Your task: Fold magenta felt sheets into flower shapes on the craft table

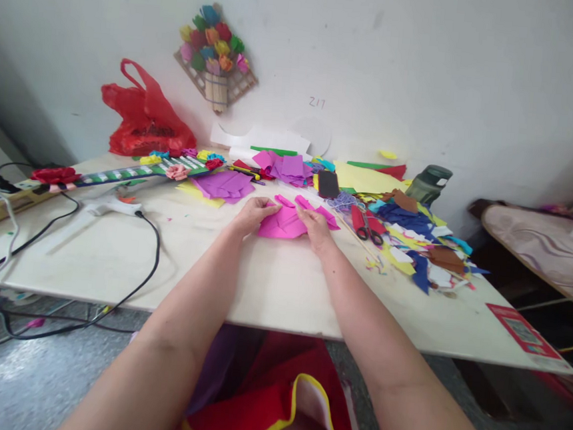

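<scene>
A bright pink sheet of craft paper (283, 225) is spread between my two hands, just above or on the white table. Its upper edge looks rolled or folded over in two places. My left hand (255, 215) pinches the paper's left side, thumb towards the middle. On the opposite side my right hand (314, 225) grips the sheet near its rolled top edge. Another bit of pink paper (329, 215) sticks out beyond the right hand. Behind the hands lie purple paper pieces (226, 185) and a dark phone (328, 184).
Black-handled scissors (369, 233), a wooden stick (357, 236) and heaped paper scraps (406, 219) lie to the right, before a green bottle (428, 185). On the left are a white glue gun (111, 208) with a black cord, a flower-trimmed strip (134, 173) and a red plastic bag (147, 119).
</scene>
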The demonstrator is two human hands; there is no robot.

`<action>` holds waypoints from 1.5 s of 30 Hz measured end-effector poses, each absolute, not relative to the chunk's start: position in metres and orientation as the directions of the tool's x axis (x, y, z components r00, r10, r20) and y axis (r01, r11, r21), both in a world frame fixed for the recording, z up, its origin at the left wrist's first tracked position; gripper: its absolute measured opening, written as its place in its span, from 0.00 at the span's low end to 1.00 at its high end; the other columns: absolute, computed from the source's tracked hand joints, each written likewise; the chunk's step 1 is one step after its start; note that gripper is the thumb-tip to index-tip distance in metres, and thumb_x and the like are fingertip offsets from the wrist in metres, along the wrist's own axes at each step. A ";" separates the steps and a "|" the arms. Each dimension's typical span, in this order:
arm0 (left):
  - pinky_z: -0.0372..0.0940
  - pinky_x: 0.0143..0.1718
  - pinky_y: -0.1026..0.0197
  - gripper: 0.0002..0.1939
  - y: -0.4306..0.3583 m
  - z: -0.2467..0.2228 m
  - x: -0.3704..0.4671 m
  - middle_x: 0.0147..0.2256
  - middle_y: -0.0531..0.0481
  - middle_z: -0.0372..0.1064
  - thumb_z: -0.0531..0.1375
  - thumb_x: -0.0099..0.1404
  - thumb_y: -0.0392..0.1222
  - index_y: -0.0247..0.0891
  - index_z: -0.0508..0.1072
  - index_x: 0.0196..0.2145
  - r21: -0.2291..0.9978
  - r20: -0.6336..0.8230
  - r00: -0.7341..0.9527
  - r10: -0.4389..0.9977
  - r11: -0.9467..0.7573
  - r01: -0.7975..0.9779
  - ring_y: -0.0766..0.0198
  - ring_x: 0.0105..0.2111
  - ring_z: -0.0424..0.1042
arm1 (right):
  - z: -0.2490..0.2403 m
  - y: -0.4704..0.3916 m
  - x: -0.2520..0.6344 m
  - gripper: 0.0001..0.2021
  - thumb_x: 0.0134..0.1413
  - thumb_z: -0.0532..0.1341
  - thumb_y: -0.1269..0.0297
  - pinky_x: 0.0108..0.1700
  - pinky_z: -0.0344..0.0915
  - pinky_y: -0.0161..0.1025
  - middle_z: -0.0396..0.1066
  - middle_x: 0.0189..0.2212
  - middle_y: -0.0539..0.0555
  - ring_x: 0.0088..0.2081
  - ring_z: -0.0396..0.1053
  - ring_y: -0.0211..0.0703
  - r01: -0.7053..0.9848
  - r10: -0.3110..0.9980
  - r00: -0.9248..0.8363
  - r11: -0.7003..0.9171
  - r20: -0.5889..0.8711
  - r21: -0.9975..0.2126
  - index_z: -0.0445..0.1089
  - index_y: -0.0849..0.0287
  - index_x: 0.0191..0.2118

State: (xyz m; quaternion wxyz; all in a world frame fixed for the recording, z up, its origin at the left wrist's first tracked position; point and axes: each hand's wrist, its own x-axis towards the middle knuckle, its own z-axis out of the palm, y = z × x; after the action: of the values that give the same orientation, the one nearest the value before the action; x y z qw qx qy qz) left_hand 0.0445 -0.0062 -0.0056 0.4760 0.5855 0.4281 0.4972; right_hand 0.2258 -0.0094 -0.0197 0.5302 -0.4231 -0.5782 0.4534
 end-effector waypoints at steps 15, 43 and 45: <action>0.54 0.20 0.68 0.17 -0.002 -0.005 0.046 0.19 0.58 0.62 0.69 0.43 0.43 0.36 0.64 0.26 0.964 0.119 0.091 0.989 -0.093 -0.248 0.73 0.18 0.60 | -0.018 -0.008 0.221 0.12 0.39 0.69 0.62 0.17 0.59 0.30 0.68 0.13 0.50 0.15 0.64 0.34 -0.060 0.995 -0.079 0.052 0.056 -0.997 0.66 0.61 0.21; 0.48 0.18 0.67 0.17 -0.009 -0.001 0.044 0.16 0.56 0.59 0.68 0.45 0.49 0.34 0.67 0.22 0.990 0.083 0.227 0.970 -0.053 -0.132 0.73 0.16 0.56 | -0.023 -0.006 0.231 0.19 0.35 0.70 0.50 0.18 0.57 0.33 0.66 0.11 0.48 0.15 0.62 0.36 0.002 0.962 -0.228 0.155 0.151 -0.988 0.63 0.57 0.18; 0.43 0.17 0.67 0.17 -0.010 -0.001 0.043 0.15 0.57 0.57 0.67 0.46 0.50 0.34 0.67 0.21 0.992 0.104 0.226 0.969 -0.085 -0.096 0.75 0.15 0.51 | -0.020 -0.009 0.231 0.18 0.35 0.69 0.50 0.18 0.57 0.33 0.66 0.11 0.49 0.15 0.62 0.36 0.016 0.955 -0.266 0.137 0.128 -0.990 0.64 0.57 0.18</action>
State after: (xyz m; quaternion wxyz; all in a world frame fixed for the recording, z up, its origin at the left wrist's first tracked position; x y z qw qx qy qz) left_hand 0.0426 -0.0095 -0.0008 0.5511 0.5561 0.3923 0.4828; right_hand 0.2309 -0.0090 -0.0204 0.4526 -0.4027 -0.6031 0.5189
